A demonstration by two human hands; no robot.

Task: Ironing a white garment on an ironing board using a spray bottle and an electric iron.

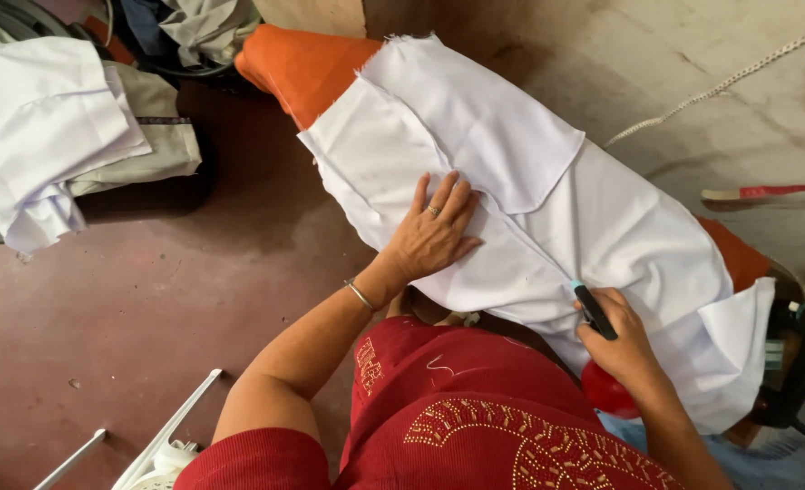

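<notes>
The left hand (432, 231) lay flat, fingers spread, on the white cloth (547, 218) covering the orange ironing board (304, 65). The right hand (622, 340) gripped a dark marker (593, 310) at the cloth's near edge. The marker's tip was too small to make out.

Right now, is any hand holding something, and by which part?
The right hand holds a dark marker by its lower barrel. The left hand lies flat on white cloth.
</notes>
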